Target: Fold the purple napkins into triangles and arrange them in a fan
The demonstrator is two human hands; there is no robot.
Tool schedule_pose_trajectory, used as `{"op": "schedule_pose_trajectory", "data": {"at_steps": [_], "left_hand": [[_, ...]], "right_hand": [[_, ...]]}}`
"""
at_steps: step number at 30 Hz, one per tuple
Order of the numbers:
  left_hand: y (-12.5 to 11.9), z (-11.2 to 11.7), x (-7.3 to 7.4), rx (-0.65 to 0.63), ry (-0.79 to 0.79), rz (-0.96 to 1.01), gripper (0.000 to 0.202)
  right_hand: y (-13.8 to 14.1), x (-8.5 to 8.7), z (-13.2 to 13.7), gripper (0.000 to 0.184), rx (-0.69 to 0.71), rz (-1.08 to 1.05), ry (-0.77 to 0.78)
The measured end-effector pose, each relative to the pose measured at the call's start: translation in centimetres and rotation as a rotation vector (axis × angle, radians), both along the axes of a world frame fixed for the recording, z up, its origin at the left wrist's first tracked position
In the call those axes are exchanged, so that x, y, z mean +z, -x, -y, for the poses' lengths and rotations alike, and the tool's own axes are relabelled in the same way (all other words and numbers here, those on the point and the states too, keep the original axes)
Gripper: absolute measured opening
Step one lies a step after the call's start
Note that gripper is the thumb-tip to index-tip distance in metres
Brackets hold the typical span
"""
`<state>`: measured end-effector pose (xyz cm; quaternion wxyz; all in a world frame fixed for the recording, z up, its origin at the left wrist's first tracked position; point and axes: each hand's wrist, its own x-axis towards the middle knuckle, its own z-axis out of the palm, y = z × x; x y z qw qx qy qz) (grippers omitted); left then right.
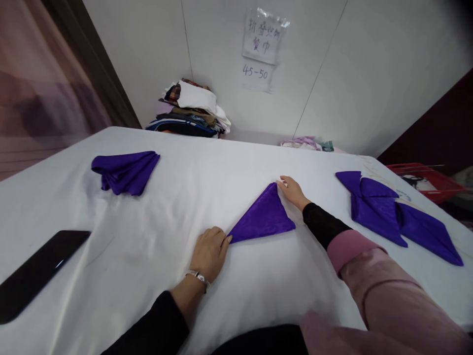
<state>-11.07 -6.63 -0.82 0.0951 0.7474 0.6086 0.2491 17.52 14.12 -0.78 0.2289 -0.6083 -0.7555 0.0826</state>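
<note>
On the white table [166,212], between centre and near edge, the triangular purple napkin [264,217] lies flat, its near corner under the left hand [210,251]'s curled fingers and its far tip under the right hand [293,191]'s flattened fingers, with a bunched napkin [125,170] toward the far-left corner and folded napkins [391,212] along the right edge.

Blk sleeves [158,323], pink cuff [347,246], silver bracelet [198,277]
</note>
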Motion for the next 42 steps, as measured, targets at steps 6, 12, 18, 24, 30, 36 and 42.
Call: {"op": "schedule_pose_trajectory", "data": {"at_steps": [6,12,18,24,30,36,42], "left_hand": [[0.0,0.0,-0.1,0.002,0.037,-0.027,0.029],[-0.2,0.0,0.0,0.027,0.039,-0.052,0.030],[-0.3,-0.1,0.2,0.058,0.065,-0.069,0.031],[-0.4,0.0,0.5,0.064,0.068,-0.129,0.030],[-0.4,0.1,0.6,0.043,0.065,-0.124,0.028],[-0.4,0.1,0.6,0.045,0.067,-0.128,0.028],[-0.4,-0.1,0.6,0.035,0.052,-0.144,0.029]], "right_hand": [[-0.7,-1.1,4.1,0.039,0.181,-0.118,-0.070],[0.8,-0.1,3.7,0.048,0.343,0.114,0.055],[2.2,0.5,2.4,0.061,0.378,0.292,0.231],[2.2,-0.7,2.7,0.072,0.354,0.386,0.228],[2.5,0.8,2.3,0.069,0.322,0.381,0.332],[5.0,3.1,6.2,0.074,0.307,0.311,0.223],[8.3,1.4,12.3,0.081,0.394,0.264,0.225]]}}
